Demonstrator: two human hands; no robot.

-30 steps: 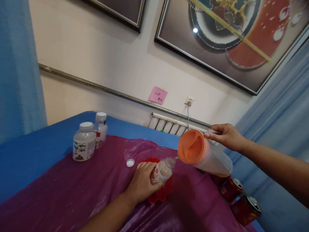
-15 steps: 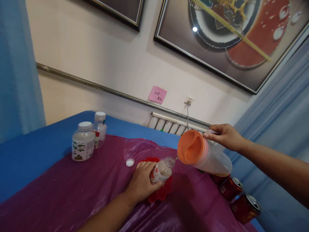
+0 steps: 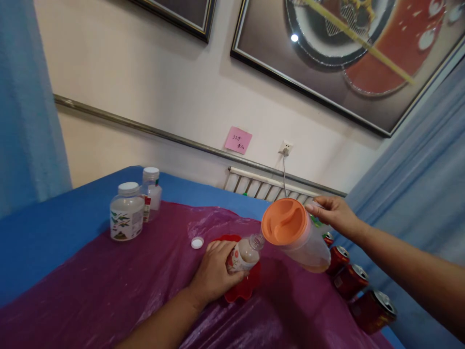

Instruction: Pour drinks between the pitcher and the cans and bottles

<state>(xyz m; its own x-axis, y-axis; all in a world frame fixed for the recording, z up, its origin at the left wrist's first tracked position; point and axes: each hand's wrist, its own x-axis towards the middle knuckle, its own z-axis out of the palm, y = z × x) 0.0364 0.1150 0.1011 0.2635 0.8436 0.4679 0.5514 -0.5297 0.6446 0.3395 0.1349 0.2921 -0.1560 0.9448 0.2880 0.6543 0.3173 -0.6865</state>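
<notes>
My left hand (image 3: 213, 271) is wrapped round a small clear bottle (image 3: 244, 253) with a red-and-white label, tilted with its open neck toward the right, over a red dish (image 3: 244, 290). My right hand (image 3: 336, 214) grips the handle of a clear pitcher (image 3: 301, 240) with an orange lid. The pitcher is tipped left, its spout just beside the bottle's neck. Pale liquid lies in the pitcher's bottom and in the bottle. A white bottle cap (image 3: 196, 243) lies loose on the purple sheet left of the dish.
Two white-capped bottles (image 3: 126, 218) (image 3: 151, 188) stand at the back left of the blue table (image 3: 43, 232), which a purple plastic sheet (image 3: 109, 291) partly covers. Several red cans (image 3: 370, 310) line the right edge. A wall with a radiator rail lies behind.
The pitcher has tipped back toward upright and dropped a little, and my right hand has lowered with it. The left hand and bottle have stayed put.
</notes>
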